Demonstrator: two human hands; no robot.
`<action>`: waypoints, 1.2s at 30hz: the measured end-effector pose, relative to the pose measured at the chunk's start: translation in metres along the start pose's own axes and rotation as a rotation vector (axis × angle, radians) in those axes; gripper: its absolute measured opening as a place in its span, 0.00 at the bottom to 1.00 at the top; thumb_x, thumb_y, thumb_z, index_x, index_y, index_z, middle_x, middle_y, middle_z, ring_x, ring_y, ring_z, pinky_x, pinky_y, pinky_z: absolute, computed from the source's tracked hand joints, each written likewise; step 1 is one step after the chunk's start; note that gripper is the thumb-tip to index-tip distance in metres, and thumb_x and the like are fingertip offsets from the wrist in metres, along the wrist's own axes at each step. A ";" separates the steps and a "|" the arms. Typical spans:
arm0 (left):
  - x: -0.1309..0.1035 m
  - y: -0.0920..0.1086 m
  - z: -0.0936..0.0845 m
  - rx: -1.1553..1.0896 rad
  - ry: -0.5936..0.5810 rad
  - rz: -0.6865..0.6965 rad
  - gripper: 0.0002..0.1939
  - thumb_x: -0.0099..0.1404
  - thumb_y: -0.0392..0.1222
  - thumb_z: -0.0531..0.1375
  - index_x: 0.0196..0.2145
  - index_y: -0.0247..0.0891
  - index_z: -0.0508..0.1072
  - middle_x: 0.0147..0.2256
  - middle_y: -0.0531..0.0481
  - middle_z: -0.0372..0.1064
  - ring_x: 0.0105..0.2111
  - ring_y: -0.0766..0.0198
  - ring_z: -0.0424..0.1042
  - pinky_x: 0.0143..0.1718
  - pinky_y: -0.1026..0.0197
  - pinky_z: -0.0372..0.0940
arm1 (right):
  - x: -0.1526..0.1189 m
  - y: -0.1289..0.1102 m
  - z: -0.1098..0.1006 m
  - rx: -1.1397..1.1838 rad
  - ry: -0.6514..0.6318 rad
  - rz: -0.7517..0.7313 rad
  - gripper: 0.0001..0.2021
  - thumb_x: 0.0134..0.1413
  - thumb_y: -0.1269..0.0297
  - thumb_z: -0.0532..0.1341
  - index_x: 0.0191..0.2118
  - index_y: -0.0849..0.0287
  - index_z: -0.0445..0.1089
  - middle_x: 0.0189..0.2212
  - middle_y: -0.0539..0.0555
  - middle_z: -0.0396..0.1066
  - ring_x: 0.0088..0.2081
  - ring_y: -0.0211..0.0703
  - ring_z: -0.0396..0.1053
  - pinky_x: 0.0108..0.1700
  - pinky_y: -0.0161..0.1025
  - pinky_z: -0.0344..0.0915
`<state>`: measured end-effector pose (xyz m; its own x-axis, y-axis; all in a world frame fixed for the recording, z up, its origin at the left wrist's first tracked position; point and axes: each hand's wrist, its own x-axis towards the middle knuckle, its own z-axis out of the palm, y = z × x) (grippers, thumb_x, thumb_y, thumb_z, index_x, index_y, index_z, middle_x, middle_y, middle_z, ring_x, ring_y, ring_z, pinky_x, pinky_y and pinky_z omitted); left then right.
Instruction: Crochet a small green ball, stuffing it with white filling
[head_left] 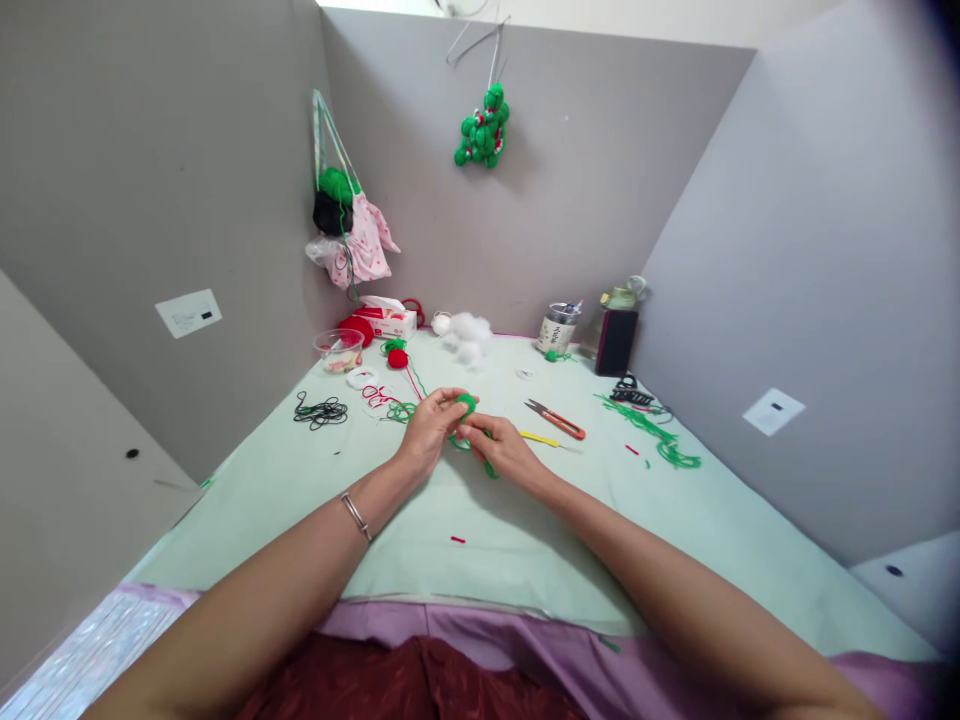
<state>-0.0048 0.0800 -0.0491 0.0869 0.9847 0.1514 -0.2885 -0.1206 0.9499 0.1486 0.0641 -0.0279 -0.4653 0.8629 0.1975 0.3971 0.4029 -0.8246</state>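
My left hand [433, 428] is closed around a small round green crochet piece [466, 402], pinched at the fingertips. Against it, the fingers of my right hand [504, 446] are pinched together on green yarn [491, 468], which hangs below them; how the yarn joins the round piece is hidden by the fingers. Just right of my hands lies a yellow-handled crochet hook [541, 439]. Beyond it are orange thread snips [556, 419]. Loose green and red yarn [397, 408] lies left of my left hand.
White stuffing [469, 338], a red yarn ball [397, 359] and a plastic tub [339, 350] stand toward the back. Black cord [320, 410] lies left; cut green strands [660, 435] lie right, near a dark phone-like slab [616, 342] and a pen tin [558, 328]. Grey partitions [525, 200] enclose the table.
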 end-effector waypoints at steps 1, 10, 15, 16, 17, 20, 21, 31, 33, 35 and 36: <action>0.000 0.002 0.000 0.011 0.004 0.026 0.14 0.72 0.44 0.64 0.52 0.35 0.74 0.47 0.45 0.75 0.41 0.59 0.77 0.42 0.52 0.75 | -0.001 0.000 -0.003 0.007 -0.012 -0.003 0.15 0.63 0.55 0.56 0.32 0.58 0.73 0.22 0.47 0.65 0.25 0.40 0.61 0.31 0.36 0.57; -0.008 0.019 -0.001 0.197 -0.007 0.221 0.11 0.67 0.38 0.67 0.47 0.36 0.80 0.45 0.46 0.79 0.46 0.56 0.77 0.55 0.47 0.69 | -0.003 0.001 -0.030 0.101 0.152 -0.026 0.15 0.62 0.52 0.60 0.45 0.58 0.72 0.38 0.55 0.75 0.36 0.44 0.73 0.45 0.43 0.69; -0.009 0.017 0.003 0.263 -0.041 0.256 0.09 0.68 0.39 0.66 0.45 0.35 0.79 0.45 0.46 0.79 0.46 0.56 0.77 0.55 0.47 0.69 | -0.002 0.001 -0.020 0.151 0.136 -0.003 0.17 0.61 0.49 0.59 0.47 0.58 0.69 0.40 0.56 0.75 0.37 0.46 0.77 0.39 0.43 0.74; -0.009 0.015 0.003 0.273 -0.043 0.259 0.09 0.68 0.40 0.66 0.45 0.35 0.79 0.44 0.46 0.79 0.46 0.56 0.77 0.55 0.46 0.69 | -0.002 0.001 -0.018 0.140 0.137 0.003 0.18 0.62 0.49 0.58 0.48 0.58 0.69 0.40 0.56 0.76 0.36 0.45 0.77 0.37 0.43 0.74; -0.008 0.013 0.003 0.283 -0.042 0.260 0.10 0.69 0.41 0.66 0.45 0.35 0.78 0.44 0.46 0.79 0.46 0.56 0.77 0.55 0.45 0.70 | -0.001 0.000 -0.016 0.119 0.144 0.008 0.18 0.63 0.49 0.57 0.48 0.58 0.69 0.41 0.57 0.76 0.36 0.45 0.77 0.36 0.42 0.74; -0.005 0.007 0.001 0.308 -0.010 0.259 0.11 0.70 0.43 0.65 0.47 0.35 0.76 0.45 0.46 0.77 0.46 0.55 0.77 0.52 0.45 0.71 | 0.000 0.000 -0.018 -0.014 0.180 0.029 0.14 0.66 0.53 0.56 0.47 0.58 0.69 0.41 0.56 0.76 0.35 0.43 0.77 0.39 0.42 0.74; -0.005 0.006 0.000 0.315 0.002 0.257 0.11 0.70 0.43 0.65 0.47 0.35 0.76 0.45 0.46 0.76 0.45 0.56 0.77 0.51 0.46 0.72 | 0.000 0.000 -0.021 -0.081 0.188 0.040 0.12 0.66 0.55 0.57 0.46 0.58 0.69 0.40 0.55 0.76 0.35 0.43 0.77 0.41 0.42 0.74; 0.001 -0.003 -0.009 0.284 0.012 0.186 0.14 0.72 0.46 0.63 0.50 0.35 0.75 0.47 0.45 0.76 0.43 0.57 0.77 0.46 0.49 0.75 | -0.002 0.026 -0.082 -0.761 -0.042 0.303 0.17 0.68 0.57 0.64 0.57 0.59 0.71 0.55 0.59 0.73 0.51 0.49 0.75 0.52 0.53 0.75; 0.002 -0.003 -0.009 0.267 0.010 0.173 0.15 0.73 0.46 0.63 0.52 0.35 0.74 0.48 0.44 0.75 0.45 0.56 0.77 0.47 0.48 0.75 | -0.003 0.028 -0.083 -0.803 -0.085 0.302 0.17 0.68 0.57 0.63 0.58 0.58 0.71 0.56 0.59 0.72 0.52 0.50 0.75 0.53 0.53 0.75; 0.002 -0.004 -0.010 0.259 0.003 0.161 0.15 0.73 0.46 0.63 0.52 0.35 0.74 0.48 0.44 0.75 0.45 0.56 0.77 0.47 0.48 0.75 | -0.005 0.030 -0.083 -0.809 -0.113 0.283 0.17 0.68 0.57 0.63 0.57 0.58 0.71 0.56 0.59 0.72 0.52 0.50 0.74 0.53 0.53 0.75; 0.002 -0.003 -0.010 0.257 0.001 0.159 0.15 0.73 0.46 0.63 0.52 0.35 0.75 0.48 0.44 0.75 0.44 0.56 0.77 0.47 0.48 0.75 | -0.006 0.030 -0.083 -0.798 -0.122 0.270 0.16 0.68 0.57 0.63 0.57 0.58 0.71 0.56 0.59 0.73 0.52 0.49 0.74 0.53 0.53 0.75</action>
<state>-0.0133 0.0835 -0.0548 0.0590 0.9511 0.3032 -0.0478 -0.3007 0.9525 0.2288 0.0964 -0.0104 -0.3381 0.9399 -0.0482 0.9242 0.3219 -0.2055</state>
